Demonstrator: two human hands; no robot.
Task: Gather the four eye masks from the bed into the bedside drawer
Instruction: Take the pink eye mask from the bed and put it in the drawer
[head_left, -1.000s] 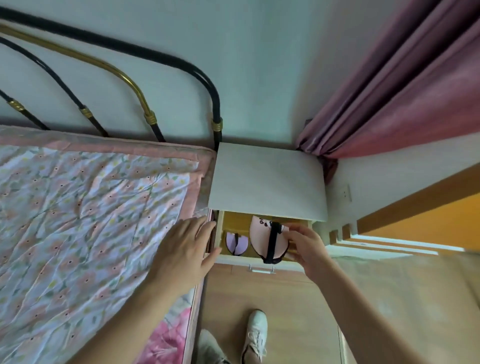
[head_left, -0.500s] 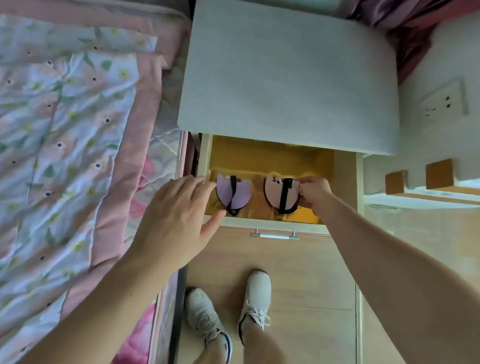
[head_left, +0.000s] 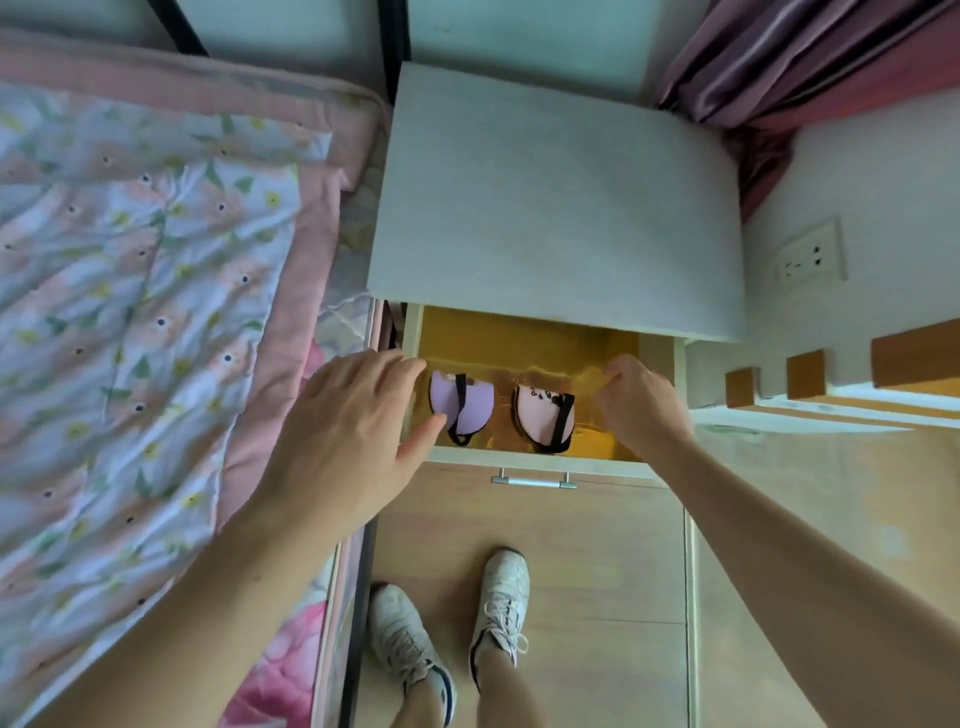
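The bedside drawer (head_left: 535, 460) stands pulled out, its yellow inside showing. In it lie a folded lilac eye mask (head_left: 475, 405) with a black strap on the left and a folded pink eye mask stack (head_left: 540, 415) with a black strap in the middle. My left hand (head_left: 348, 441) hovers with fingers spread over the drawer's left edge, its thumb next to the lilac mask. My right hand (head_left: 641, 400) is over the drawer's right part, fingers loosely curled, holding nothing, just right of the pink masks.
The white nightstand top (head_left: 561, 202) overhangs the drawer's back. The bed with a floral quilt (head_left: 145, 312) fills the left. A wall socket (head_left: 810, 257) and a curtain (head_left: 810, 62) are at the right. My white shoes (head_left: 457, 634) stand on the wooden floor below the drawer handle (head_left: 534, 480).
My right hand has let go of the pink mask and drawn away to the right. The pink mask now lies in the drawer. My left hand stays by the drawer's left edge.
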